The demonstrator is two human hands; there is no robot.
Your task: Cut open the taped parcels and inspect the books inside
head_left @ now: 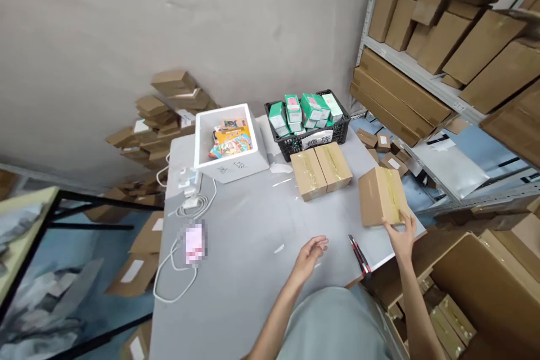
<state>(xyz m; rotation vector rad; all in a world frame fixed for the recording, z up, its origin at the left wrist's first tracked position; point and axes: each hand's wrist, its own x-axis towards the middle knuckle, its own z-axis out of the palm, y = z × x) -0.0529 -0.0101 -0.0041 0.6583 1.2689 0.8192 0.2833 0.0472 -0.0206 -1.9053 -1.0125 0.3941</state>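
Observation:
At the table's right edge stands a taped cardboard box (373, 199). My right hand (401, 233) grips its near lower edge, with thumb and fingers against the cardboard. My left hand (310, 256) is over the grey table (236, 270), fingers loosely bent and apart, holding nothing. Between my hands lies a red and black utility knife (358, 254). Two more taped cardboard boxes (310, 174) sit side by side farther back, in front of a black plastic crate (306, 143) filled with green and white boxes (312, 108).
A white foam box (228, 169) with colourful packets (234, 140) stands at the back left. White cables (196, 206) and a blurred pink item (194, 243) lie along the left side. Shelves of cartons (455, 48) rise at right; a large open carton (485, 281) is below.

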